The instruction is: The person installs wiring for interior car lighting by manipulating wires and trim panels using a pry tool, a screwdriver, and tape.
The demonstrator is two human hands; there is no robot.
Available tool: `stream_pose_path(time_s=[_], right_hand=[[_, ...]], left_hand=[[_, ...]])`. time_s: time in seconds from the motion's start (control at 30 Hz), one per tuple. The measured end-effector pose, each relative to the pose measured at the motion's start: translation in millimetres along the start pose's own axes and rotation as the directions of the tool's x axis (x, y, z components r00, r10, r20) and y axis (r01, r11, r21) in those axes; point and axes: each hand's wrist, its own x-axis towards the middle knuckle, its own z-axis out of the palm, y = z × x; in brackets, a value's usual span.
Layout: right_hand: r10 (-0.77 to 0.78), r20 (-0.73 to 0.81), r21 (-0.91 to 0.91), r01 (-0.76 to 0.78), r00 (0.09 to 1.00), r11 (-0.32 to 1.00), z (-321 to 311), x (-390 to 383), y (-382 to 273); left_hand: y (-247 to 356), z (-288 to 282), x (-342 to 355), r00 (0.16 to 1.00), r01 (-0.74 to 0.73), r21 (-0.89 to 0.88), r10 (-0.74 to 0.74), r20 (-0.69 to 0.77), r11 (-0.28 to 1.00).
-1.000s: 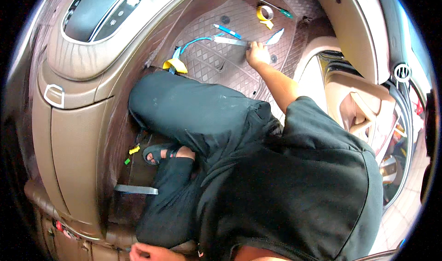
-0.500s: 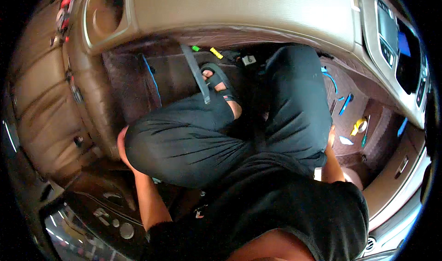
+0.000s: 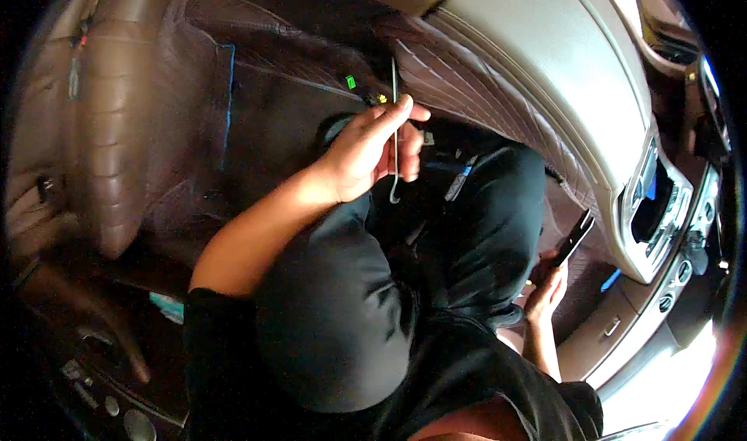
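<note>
My left hand (image 3: 366, 149) is raised above my lap, fingers and thumb closed on a thin metal rod (image 3: 394, 79). The rod stands nearly upright in the picture, and its lower end bends into a small hook. Beyond my right knee, my right hand (image 3: 548, 291) grips a dark flat bar-like piece (image 3: 576, 237) with a pale edge near its tip. Its kind is unclear. Past the left fingers, a green clip (image 3: 350, 82) and a yellow connector (image 3: 382, 98) lie low by the console. A small light-coloured block (image 3: 428, 138) is partly hidden beside the left hand.
I sit low in a car, between a brown leather seat (image 3: 120, 130) on the left and a beige console (image 3: 545, 59) at the far side. A blue strip (image 3: 229, 106) runs along the carpet. A blue tool (image 3: 611, 280) lies at right. Teal cloth (image 3: 167, 307) shows at lower left.
My left hand has come up from outside my left knee to the middle, now with the rod. My right hand now shows the dark piece. The view has turned; the grey strip near my foot is gone.
</note>
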Motion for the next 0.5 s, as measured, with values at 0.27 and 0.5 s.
stream_pose_path(time_s=[0.27,0.5], right_hand=[[0.082,0.524,0.109,-0.163,0.848,0.981,150,38,-123],[0.199,0.747,0.073,-0.376,0.634,0.924,186,54,-153]], left_hand=[[14,-12,-15,0.995,0.053,0.026,-0.05,-0.085,0.998],[27,-27,-21,0.991,0.117,0.066,-0.113,-0.068,0.991]])
